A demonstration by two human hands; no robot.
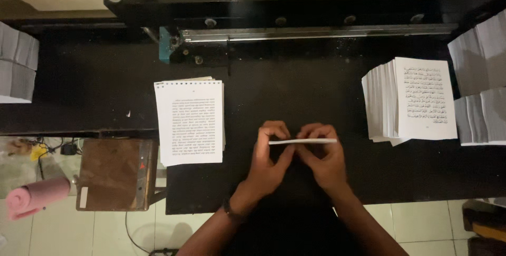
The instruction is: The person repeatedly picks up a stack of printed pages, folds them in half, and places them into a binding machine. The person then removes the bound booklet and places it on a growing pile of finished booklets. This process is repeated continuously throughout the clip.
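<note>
both hands are meeting over the black worktable (295, 92), and between them they are holding a thin sheaf of white sheets (302, 141) edge-on to the camera, so it is showing only as a narrow white strip. the left hand (270, 157) is gripping the sheaf's left end, fingers curling over the top edge and thumb pressing from below. the right hand (324, 157) is gripping the right part the same way, fingers narrowing tightly around the paper. the two hands are touching each other beneath the sheaf.

taking the sheaf as the landmark: to its left, well apart, a punched stack of printed pages (190, 121) is lying flat on the table, a row of small holes along its far edge. to the sheaf's right, near but not touching, a tall stack of printed pages (411, 99) is sitting, its left side fanning slightly. further right, more white paper piles (482, 87) are leaning at the table's edge. beyond the sheaf, at the far side, a black punching machine with a long metal bar (316, 30) is running across. far to the left and lower, a brown box (113, 174) and a pink roll (34, 195) are resting off the table.
</note>
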